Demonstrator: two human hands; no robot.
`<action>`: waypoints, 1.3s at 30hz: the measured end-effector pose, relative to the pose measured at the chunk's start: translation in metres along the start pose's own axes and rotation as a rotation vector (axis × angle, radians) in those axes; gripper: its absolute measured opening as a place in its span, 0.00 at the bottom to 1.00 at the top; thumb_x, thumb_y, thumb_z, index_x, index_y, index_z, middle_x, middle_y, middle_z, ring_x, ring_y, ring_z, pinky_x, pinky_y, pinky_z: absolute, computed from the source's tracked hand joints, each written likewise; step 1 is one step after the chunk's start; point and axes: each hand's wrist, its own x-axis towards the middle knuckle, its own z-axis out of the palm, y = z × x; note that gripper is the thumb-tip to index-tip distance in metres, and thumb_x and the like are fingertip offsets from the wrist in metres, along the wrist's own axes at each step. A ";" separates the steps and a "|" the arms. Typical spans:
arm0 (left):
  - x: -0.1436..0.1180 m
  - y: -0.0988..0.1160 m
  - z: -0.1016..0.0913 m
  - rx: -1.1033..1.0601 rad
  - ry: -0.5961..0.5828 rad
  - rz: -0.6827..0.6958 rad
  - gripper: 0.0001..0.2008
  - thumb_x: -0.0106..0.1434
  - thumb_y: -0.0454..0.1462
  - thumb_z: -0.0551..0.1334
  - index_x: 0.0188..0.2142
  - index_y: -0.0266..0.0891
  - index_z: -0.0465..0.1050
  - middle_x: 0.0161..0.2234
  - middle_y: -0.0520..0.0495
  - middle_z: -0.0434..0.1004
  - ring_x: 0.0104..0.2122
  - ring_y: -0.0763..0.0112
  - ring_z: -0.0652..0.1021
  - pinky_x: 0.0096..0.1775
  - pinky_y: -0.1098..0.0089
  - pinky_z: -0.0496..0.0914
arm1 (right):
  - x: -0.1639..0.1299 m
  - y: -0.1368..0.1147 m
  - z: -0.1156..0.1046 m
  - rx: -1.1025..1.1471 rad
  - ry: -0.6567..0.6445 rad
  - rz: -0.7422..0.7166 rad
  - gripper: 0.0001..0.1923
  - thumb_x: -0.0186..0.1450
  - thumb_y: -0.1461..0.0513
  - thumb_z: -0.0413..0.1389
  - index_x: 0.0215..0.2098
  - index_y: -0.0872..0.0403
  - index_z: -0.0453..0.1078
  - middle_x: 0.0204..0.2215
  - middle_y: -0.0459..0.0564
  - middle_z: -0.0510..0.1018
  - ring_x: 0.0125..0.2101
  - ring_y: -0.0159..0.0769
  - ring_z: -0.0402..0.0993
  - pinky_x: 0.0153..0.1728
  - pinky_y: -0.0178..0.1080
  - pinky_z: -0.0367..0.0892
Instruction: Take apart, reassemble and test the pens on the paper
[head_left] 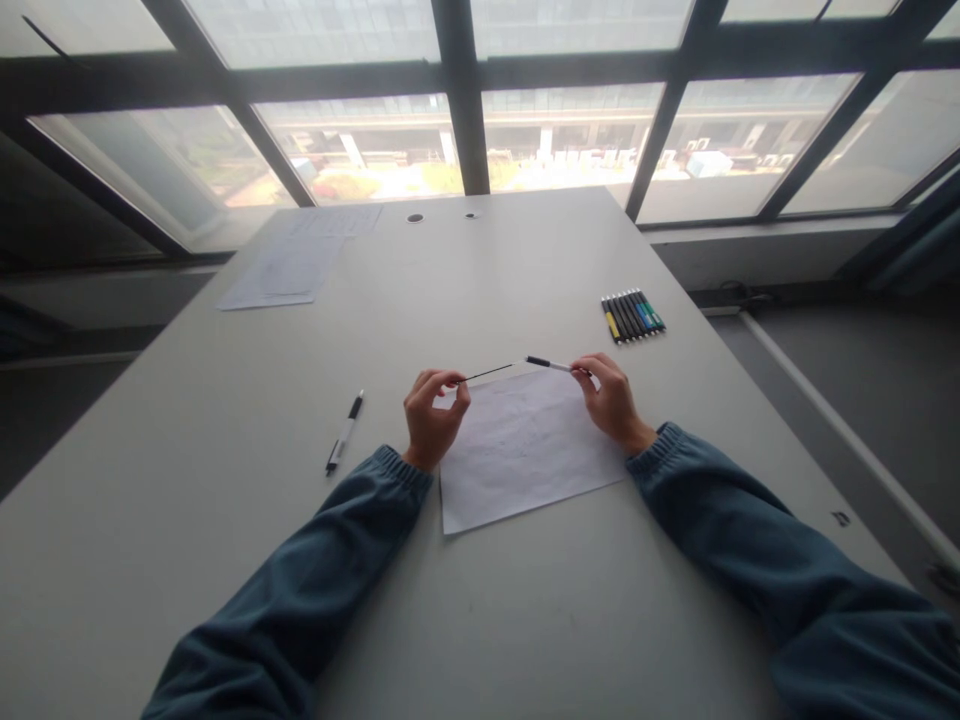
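Observation:
Between the thumb and fingers of my left hand [436, 412] is a thin dark pen refill [487, 374], pointing right. My right hand [611, 397] pinches a pen barrel [550, 363], white with a black grip, its front end turned left. The refill's tip and the barrel's front end are close together; whether they touch I cannot tell. Under both hands lies a sheet of white paper [525, 450] with faint marks. A second pen [345, 433], white and black, rests on the table left of my left hand.
Several pens [632, 316] lie side by side at the right of the white table [480, 620]. Papers [289, 262] are spread at the far left. Two round holes sit near the back edge, below the windows. A small dark piece [841, 519] lies near the right edge.

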 end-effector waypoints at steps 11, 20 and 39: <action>-0.002 -0.004 0.000 0.017 -0.031 -0.028 0.02 0.60 0.32 0.64 0.34 0.38 0.76 0.31 0.50 0.76 0.32 0.71 0.75 0.34 0.70 0.70 | 0.001 -0.002 -0.002 0.015 0.044 -0.016 0.09 0.73 0.59 0.52 0.39 0.52 0.73 0.35 0.53 0.78 0.38 0.43 0.74 0.43 0.46 0.69; -0.001 -0.001 0.000 0.025 -0.028 -0.021 0.02 0.61 0.31 0.64 0.34 0.38 0.76 0.30 0.50 0.76 0.31 0.72 0.75 0.33 0.70 0.69 | 0.000 -0.001 -0.001 0.033 0.037 -0.028 0.08 0.72 0.60 0.53 0.39 0.51 0.74 0.35 0.52 0.78 0.39 0.43 0.74 0.43 0.46 0.70; -0.003 -0.003 0.001 0.008 -0.204 0.102 0.02 0.62 0.32 0.64 0.35 0.40 0.76 0.32 0.48 0.78 0.35 0.68 0.76 0.40 0.66 0.74 | -0.002 -0.005 0.003 0.056 -0.105 -0.186 0.10 0.72 0.63 0.54 0.48 0.49 0.75 0.39 0.53 0.76 0.42 0.43 0.72 0.44 0.47 0.72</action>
